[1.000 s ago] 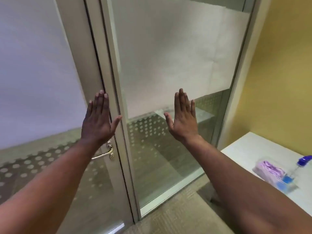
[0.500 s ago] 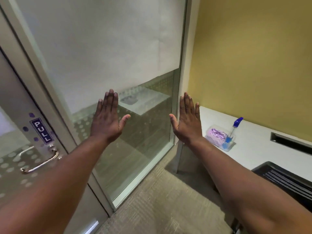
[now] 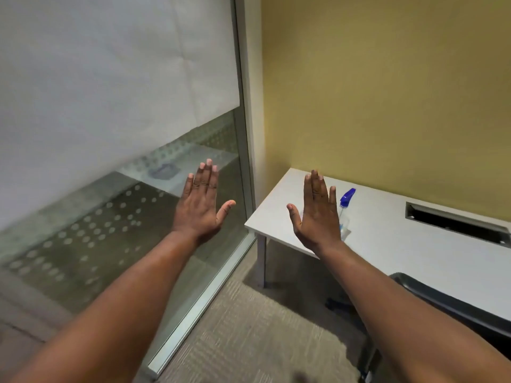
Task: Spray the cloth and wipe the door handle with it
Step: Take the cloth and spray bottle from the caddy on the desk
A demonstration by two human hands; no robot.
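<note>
Head view: both arms are stretched out, with the left hand (image 3: 197, 208) and right hand (image 3: 318, 217) flat, fingers straight, holding nothing. The left one hangs in front of the frosted glass panel (image 3: 96, 92), the right one over the corner of the white bench (image 3: 401, 258). The clear spray bottle with a blue nozzle (image 3: 347, 196) stands on that bench, partly behind the right hand, near the yellow wall (image 3: 387, 92).

Frosted, dotted glass panel (image 3: 116, 87) w/ brushed metal frame (image 3: 243, 134), matt white table (image 3: 414, 252), see-thru plastic spray bottle (image 3: 345, 208) by my hand.
</note>
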